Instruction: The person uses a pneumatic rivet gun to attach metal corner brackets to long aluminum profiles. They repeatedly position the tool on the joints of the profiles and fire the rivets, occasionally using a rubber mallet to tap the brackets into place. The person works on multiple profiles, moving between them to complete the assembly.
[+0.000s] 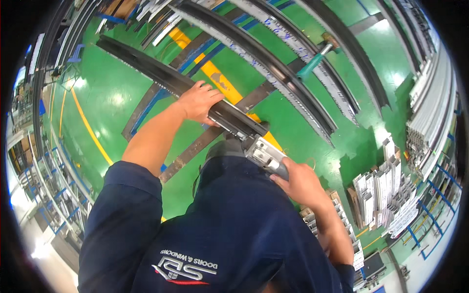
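Observation:
My left hand (199, 102) is wrapped over a long black metal profile (146, 68), which slants from the upper left down toward my body. At the near end of that profile sits a silver metal piece (263, 152) with slots and a rounded grey end. My right hand (304, 183) is closed around the grey end, thumb and fingers pressed on it. Whether the silver piece is inserted in the profile or only touches it, I cannot tell. A hammer (314, 62) with a green handle rests across the profiles at the upper right.
More long dark profiles (264, 58) lie side by side on a dark steel rack (188, 154) over the green floor (119, 102). A yellow beam (220, 80) runs beneath them. Stacked short profiles (378, 195) stand at the right, with long silver ones (435, 107) beyond.

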### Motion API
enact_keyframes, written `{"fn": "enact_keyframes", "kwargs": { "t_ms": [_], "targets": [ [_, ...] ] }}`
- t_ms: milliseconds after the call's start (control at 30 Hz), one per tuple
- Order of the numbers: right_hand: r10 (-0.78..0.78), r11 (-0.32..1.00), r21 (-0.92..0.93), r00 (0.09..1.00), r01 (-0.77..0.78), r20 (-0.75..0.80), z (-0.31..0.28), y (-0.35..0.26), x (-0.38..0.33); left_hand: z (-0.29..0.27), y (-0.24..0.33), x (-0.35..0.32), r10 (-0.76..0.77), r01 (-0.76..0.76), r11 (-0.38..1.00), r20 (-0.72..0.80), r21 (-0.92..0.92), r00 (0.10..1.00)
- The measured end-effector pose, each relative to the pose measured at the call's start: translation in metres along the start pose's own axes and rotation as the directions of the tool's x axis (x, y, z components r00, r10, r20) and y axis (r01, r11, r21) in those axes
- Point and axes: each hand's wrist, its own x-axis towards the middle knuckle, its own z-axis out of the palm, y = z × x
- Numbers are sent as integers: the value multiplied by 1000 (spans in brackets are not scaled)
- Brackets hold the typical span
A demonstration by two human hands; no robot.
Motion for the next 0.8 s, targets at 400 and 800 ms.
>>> {"fn": "enact_keyframes", "kwargs": {
  "t_ms": [400,800],
  "targets": [
    [-101,991,86,995,102,-11,62,-17,-25,4,51,-78,-255,253,967,-137,-27,957],
    [21,998,-46,943,-38,-331,147,-41,-41,167,244,-284,-469,141,647,-245,-749,848]
  ]
}}
